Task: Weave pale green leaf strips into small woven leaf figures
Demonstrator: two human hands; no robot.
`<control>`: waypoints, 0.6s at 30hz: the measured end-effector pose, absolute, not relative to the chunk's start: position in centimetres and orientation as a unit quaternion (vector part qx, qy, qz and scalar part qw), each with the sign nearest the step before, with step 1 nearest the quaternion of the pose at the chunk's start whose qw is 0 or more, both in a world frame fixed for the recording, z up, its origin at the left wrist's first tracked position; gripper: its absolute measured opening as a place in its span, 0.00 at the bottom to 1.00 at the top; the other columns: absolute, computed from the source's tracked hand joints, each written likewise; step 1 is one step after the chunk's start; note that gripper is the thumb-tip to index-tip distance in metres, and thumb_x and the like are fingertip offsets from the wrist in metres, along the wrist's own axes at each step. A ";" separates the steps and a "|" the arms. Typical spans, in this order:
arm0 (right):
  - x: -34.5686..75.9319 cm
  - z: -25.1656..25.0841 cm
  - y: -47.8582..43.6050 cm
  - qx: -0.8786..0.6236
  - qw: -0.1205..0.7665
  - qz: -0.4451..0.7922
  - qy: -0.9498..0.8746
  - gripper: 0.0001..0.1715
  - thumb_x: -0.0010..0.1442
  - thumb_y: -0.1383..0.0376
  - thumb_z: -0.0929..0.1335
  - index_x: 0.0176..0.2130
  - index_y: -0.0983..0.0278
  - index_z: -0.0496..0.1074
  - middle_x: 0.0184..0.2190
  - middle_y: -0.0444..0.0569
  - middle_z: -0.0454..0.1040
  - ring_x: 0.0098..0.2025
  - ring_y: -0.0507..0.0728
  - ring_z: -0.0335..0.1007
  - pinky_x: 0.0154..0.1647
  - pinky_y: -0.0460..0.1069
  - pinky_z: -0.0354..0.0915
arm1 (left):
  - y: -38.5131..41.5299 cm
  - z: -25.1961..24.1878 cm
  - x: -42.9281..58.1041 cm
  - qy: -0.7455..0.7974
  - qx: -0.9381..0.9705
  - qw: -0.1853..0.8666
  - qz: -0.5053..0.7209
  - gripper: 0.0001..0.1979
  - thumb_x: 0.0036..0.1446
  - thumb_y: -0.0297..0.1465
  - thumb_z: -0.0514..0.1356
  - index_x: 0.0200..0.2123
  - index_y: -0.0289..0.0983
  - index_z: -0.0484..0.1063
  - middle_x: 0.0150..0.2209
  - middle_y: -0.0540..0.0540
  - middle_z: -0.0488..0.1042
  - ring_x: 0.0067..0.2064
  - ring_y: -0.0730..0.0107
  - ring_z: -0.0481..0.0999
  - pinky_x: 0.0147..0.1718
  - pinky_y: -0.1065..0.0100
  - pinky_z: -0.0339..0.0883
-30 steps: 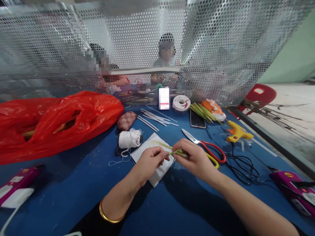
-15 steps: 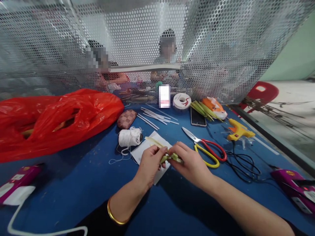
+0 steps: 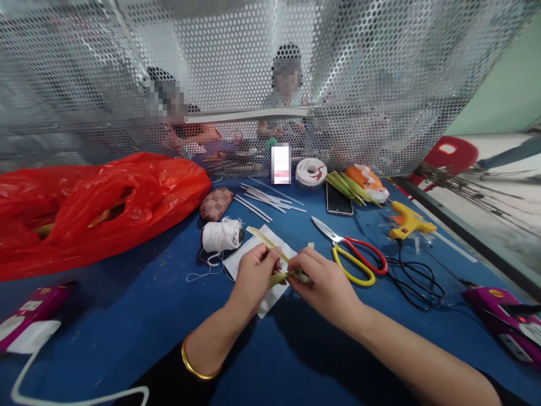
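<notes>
The main risk here seems to be tearing: the green strip (image 3: 278,279) looks thin and fibrous, and a hard pull or sharp twist between the hands could split it along its grain or snap it at the narrow, pinched part. If either set of fingertips loosens, the folds would probably spring open, since nothing visible binds them. The loose thread (image 3: 205,277) trailing from the white spool (image 3: 220,234) lies near the left forearm and might snag if that arm swings outward; the open scissors (image 3: 335,238), just beyond the right hand (image 3: 327,285), could be knocked by a careless sweep. Both hands are grasping: the left hand (image 3: 253,274) pinches the green strip between thumb and fingers, and the right hand grips its other end, fingers curled over it. The green strip is held between them, above the white paper (image 3: 269,301) on the blue desk (image 3: 169,316). It is dull green, narrowing and apparently twisted towards the right fingertips, where the fingers hide most of the folding. A paler, yellowish length (image 3: 261,236) slants up and away past the left thumb; whether it belongs to the same piece cannot be told.
</notes>
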State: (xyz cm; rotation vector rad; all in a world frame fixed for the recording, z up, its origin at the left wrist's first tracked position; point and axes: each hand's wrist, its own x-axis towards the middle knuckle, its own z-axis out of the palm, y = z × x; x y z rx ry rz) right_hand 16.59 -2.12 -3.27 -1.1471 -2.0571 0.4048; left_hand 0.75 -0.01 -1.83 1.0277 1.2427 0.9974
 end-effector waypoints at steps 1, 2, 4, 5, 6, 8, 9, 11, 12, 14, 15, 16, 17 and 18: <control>16.6 -3.3 -2.2 -0.453 0.365 0.164 -0.797 0.06 0.60 0.70 0.67 0.38 0.61 0.67 0.34 0.48 0.73 0.32 0.54 0.72 0.31 0.47 0.65 | 0.0 -1.7 0.7 0.518 0.440 0.614 0.403 0.19 0.53 0.46 0.63 0.26 0.35 0.67 0.22 0.52 0.69 0.18 0.78 0.67 0.19 0.75 0.61; 16.6 -3.3 -2.2 -0.463 0.360 0.177 -0.790 0.09 0.59 0.69 0.68 0.41 0.61 0.67 0.35 0.48 0.74 0.33 0.55 0.72 0.32 0.47 0.65 | 0.1 -1.6 0.6 0.504 0.447 0.639 0.372 0.21 0.53 0.49 0.62 0.27 0.35 0.68 0.22 0.52 0.70 0.17 0.79 0.67 0.18 0.75 0.59; 16.6 -2.9 -2.3 -0.490 0.346 0.221 -0.769 0.17 0.57 0.67 0.72 0.44 0.61 0.64 0.36 0.48 0.74 0.32 0.55 0.72 0.31 0.48 0.66 | 0.1 -1.5 0.4 0.485 0.472 0.665 0.317 0.24 0.53 0.52 0.61 0.27 0.34 0.70 0.20 0.52 0.69 0.16 0.79 0.64 0.16 0.75 0.54; 16.7 -2.7 -2.3 -0.500 0.340 0.250 -0.756 0.21 0.55 0.65 0.73 0.45 0.61 0.63 0.36 0.48 0.74 0.31 0.54 0.72 0.31 0.48 0.66 | 0.2 -1.4 0.3 0.481 0.484 0.666 0.301 0.25 0.53 0.52 0.61 0.26 0.33 0.69 0.19 0.52 0.67 0.15 0.80 0.63 0.16 0.75 0.52; 16.8 -2.4 -2.2 -0.499 0.341 0.283 -0.745 0.25 0.52 0.63 0.75 0.46 0.61 0.63 0.37 0.48 0.74 0.31 0.54 0.71 0.32 0.48 0.67 | 0.2 -1.3 0.2 0.479 0.492 0.665 0.294 0.25 0.52 0.52 0.62 0.25 0.33 0.69 0.17 0.53 0.66 0.15 0.81 0.61 0.15 0.75 0.50; 17.3 -1.8 -2.0 -0.470 0.360 0.352 -0.725 0.31 0.51 0.60 0.76 0.50 0.61 0.61 0.41 0.49 0.73 0.33 0.54 0.72 0.35 0.50 0.70 | 0.2 -1.1 0.1 0.478 0.492 0.665 0.297 0.23 0.51 0.49 0.64 0.24 0.33 0.69 0.17 0.55 0.64 0.15 0.83 0.57 0.15 0.76 0.47; 17.6 -1.7 -1.7 -0.448 0.373 0.384 -0.716 0.31 0.54 0.59 0.74 0.53 0.60 0.61 0.44 0.50 0.72 0.34 0.54 0.72 0.36 0.50 0.70 | 0.3 -1.0 0.1 0.478 0.488 0.666 0.300 0.22 0.51 0.47 0.65 0.24 0.33 0.69 0.17 0.55 0.64 0.15 0.84 0.57 0.15 0.76 0.46; 18.3 -1.6 -1.0 -0.427 0.391 0.431 -0.692 0.24 0.62 0.59 0.67 0.56 0.59 0.62 0.47 0.51 0.71 0.36 0.54 0.73 0.39 0.52 0.71 | 0.4 -0.8 0.1 0.482 0.473 0.674 0.300 0.19 0.52 0.44 0.65 0.25 0.33 0.69 0.18 0.55 0.65 0.15 0.83 0.58 0.15 0.76 0.48; 18.6 -1.7 -0.5 -0.441 0.399 0.438 -0.674 0.20 0.64 0.59 0.64 0.54 0.59 0.65 0.46 0.51 0.72 0.36 0.54 0.74 0.39 0.52 0.71 | 0.4 -0.7 0.0 0.487 0.461 0.679 0.298 0.18 0.52 0.42 0.65 0.25 0.33 0.69 0.18 0.55 0.65 0.16 0.83 0.60 0.16 0.76 0.50; 19.0 -2.0 0.2 -0.521 0.454 0.399 -0.602 0.15 0.62 0.56 0.66 0.45 0.61 0.70 0.37 0.48 0.73 0.31 0.54 0.72 0.35 0.52 0.69 | 0.4 -0.6 0.0 0.500 0.438 0.686 0.296 0.15 0.54 0.40 0.64 0.26 0.33 0.70 0.18 0.53 0.67 0.16 0.82 0.63 0.18 0.76 0.54; 19.1 -2.1 0.5 -0.552 0.472 0.385 -0.569 0.16 0.60 0.54 0.67 0.41 0.63 0.71 0.32 0.46 0.72 0.29 0.54 0.71 0.34 0.51 0.67 | 0.4 -0.5 0.1 0.502 0.429 0.689 0.298 0.15 0.54 0.39 0.64 0.27 0.33 0.71 0.18 0.53 0.68 0.17 0.82 0.64 0.19 0.76 0.55; 19.1 -2.1 0.7 -0.569 0.470 0.394 -0.549 0.18 0.58 0.51 0.69 0.37 0.63 0.71 0.27 0.44 0.71 0.28 0.54 0.69 0.33 0.51 0.66 | 0.4 -0.5 0.1 0.502 0.422 0.692 0.302 0.14 0.54 0.39 0.64 0.28 0.32 0.71 0.19 0.53 0.68 0.17 0.82 0.64 0.19 0.76 0.56; 19.0 -2.1 0.7 -0.567 0.452 0.427 -0.540 0.20 0.57 0.49 0.70 0.33 0.64 0.72 0.25 0.44 0.70 0.27 0.54 0.68 0.32 0.50 0.64 | 0.4 -0.5 0.1 0.500 0.420 0.694 0.304 0.14 0.54 0.39 0.64 0.28 0.32 0.72 0.19 0.53 0.68 0.17 0.82 0.65 0.19 0.76 0.56; 18.8 -2.1 0.6 -0.549 0.429 0.476 -0.537 0.22 0.55 0.48 0.70 0.31 0.65 0.73 0.24 0.44 0.70 0.28 0.54 0.68 0.32 0.50 0.62 | 0.3 -0.6 0.1 0.496 0.421 0.696 0.304 0.14 0.53 0.39 0.65 0.28 0.32 0.71 0.19 0.53 0.68 0.17 0.82 0.65 0.19 0.76 0.56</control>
